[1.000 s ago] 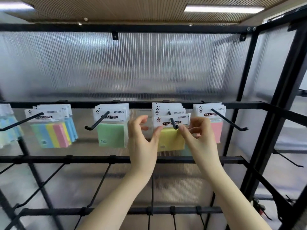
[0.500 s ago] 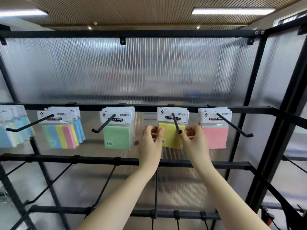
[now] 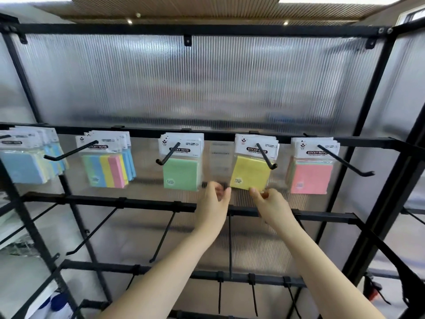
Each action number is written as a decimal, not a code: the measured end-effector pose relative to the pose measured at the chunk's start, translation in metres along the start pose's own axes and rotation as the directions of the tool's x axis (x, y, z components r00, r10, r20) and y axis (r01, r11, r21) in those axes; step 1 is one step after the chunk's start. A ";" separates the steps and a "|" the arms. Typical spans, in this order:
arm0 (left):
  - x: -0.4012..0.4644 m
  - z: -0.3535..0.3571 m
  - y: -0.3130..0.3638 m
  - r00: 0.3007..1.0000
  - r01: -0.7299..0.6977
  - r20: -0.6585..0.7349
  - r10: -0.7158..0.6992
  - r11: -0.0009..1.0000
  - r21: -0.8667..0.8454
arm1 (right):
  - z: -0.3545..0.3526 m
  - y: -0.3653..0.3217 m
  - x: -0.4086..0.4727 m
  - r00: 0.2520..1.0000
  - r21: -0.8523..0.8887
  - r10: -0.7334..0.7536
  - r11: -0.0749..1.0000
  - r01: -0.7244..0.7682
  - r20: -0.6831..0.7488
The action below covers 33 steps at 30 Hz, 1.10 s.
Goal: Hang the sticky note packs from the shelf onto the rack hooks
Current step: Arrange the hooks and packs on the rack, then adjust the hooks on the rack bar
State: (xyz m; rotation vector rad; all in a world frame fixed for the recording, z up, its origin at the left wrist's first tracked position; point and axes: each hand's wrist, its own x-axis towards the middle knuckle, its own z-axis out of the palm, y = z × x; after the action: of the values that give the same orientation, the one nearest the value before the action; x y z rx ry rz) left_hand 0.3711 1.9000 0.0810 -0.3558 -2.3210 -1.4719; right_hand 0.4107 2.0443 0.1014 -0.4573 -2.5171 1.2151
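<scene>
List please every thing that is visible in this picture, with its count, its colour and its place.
blue packs: several, far-left hook.
striped packs: several, blue, yellow, pink, second hook.
green packs: several, third hook.
yellow packs: several, fourth hook, above the hands.
pink packs: several, fifth hook.
rack: one, black, with bare hooks on its lower bars.
back panel: one, ribbed, translucent.
left hand: below the yellow packs' left corner, fingers curled.
right hand: fingertips at the yellow packs' bottom edge.
</scene>
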 end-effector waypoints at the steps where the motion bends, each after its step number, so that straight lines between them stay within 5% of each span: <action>1: -0.002 -0.006 -0.006 0.997 0.002 0.075 -0.006 0.999 0.049 | 0.005 0.000 -0.003 0.998 -0.041 0.027 0.999 -0.025 0.049; 4: -0.010 -0.031 -0.022 0.948 0.001 0.312 -0.054 0.986 0.166 | 0.025 -0.008 -0.014 0.980 -0.092 0.081 0.994 -0.065 0.181; 7: -0.017 -0.064 -0.038 0.921 -0.084 0.388 -0.031 0.957 0.277 | 0.051 -0.029 -0.029 0.966 -0.087 0.031 0.996 -0.009 0.257; 23: -0.056 -0.342 -0.131 0.990 0.016 0.116 -0.076 0.893 0.450 | 0.249 -0.198 -0.148 0.842 -0.091 -0.270 0.933 0.349 0.466; 33: -0.104 -0.504 -0.205 0.971 0.238 -0.121 -0.208 0.750 0.617 | 0.386 -0.300 -0.233 0.640 0.075 -0.472 0.835 0.545 0.606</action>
State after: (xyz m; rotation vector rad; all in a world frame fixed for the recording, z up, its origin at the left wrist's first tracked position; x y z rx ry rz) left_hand 0.4688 1.3551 0.0646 0.1505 -2.7118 -0.6782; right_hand 0.4190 1.5032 0.0793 0.7317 -2.9191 1.0883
